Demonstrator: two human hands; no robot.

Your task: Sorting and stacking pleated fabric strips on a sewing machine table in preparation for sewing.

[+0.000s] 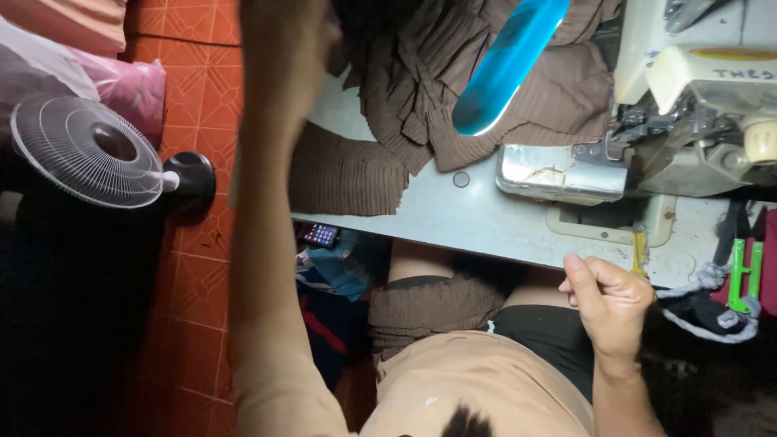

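My left forearm [267, 210] rises along the left side, blurred. My left hand [287, 32] is at the top edge against a pile of brown ribbed fabric [534, 105] on the pale sewing table [486, 218]; its fingers cannot be made out. My right hand [607, 303] hovers at the table's near edge, fingers curled in and thumb raised, with nothing visible in it. It is below the metal bed [558, 170] of a cream overlock sewing machine [696, 97]. A second brown ribbed piece [433, 307] lies on my lap. A glowing blue tube-shaped object [510, 65] crosses over the fabric.
A white floor fan [89, 150] stands on the orange tiled floor at left, with pink bags [121, 81] behind it. A small phone-like device [321, 235] lies under the table edge. Green-handled snips [745, 275] and a yellow tool [639, 255] rest near the machine at right.
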